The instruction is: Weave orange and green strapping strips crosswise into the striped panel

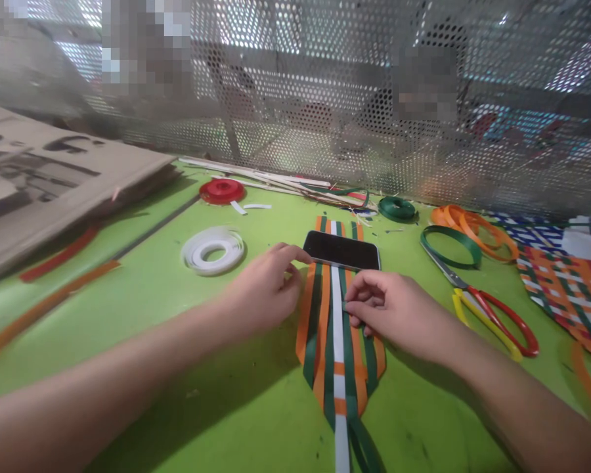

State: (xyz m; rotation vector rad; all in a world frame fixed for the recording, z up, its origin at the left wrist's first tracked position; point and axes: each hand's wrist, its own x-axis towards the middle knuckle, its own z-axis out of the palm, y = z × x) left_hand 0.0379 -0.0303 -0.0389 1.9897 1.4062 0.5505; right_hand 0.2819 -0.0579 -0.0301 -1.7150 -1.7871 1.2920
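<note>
On the green table, orange, green and white strips lie side by side in front of the person. A phone sits across them, maybe so they stay flat. The left hand is loosely bent, one finger at the phone's corner. The right hand, apart from it, seems to pinch a green strip. The phone and right hand hide some strips; the white one's near end is cut off.

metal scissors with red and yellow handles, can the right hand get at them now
Probably yes: the right hand sits near the scissors, with nothing visibly in the way, though it seems to be pinching a dark green flat strip.
</note>
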